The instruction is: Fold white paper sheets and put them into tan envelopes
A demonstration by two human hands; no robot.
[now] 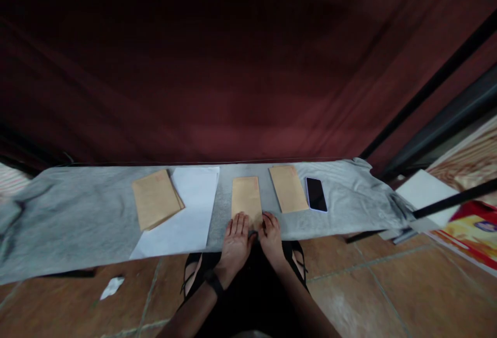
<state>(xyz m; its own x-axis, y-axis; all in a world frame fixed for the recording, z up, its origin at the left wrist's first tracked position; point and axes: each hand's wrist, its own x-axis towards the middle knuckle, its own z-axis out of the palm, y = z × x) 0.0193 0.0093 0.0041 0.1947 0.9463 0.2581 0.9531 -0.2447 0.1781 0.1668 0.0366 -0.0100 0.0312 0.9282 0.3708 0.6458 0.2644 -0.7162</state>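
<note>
One central envelope (246,195) | left hand (235,242) flat, grip wide, likely steadying it | right hand (272,237) curled at edge, grip unclear

middle envelope (246,193): near end behind fingers (239,220) | red print (256,182): too small | box (471,229): cut by right edge

In front of you stands a dark red surface (233,105), nearly black toward the top, with a black bar (438,76) slanting across its right side. Below it, your long, narrow tabletop (93,203) is draped in wrinkled grey cloth, and beneath that you see brownish-orange floor tiles (411,296) with pale joints (382,289). The light around you is dim, leaving a faint sheen on the tiles at right.
</note>
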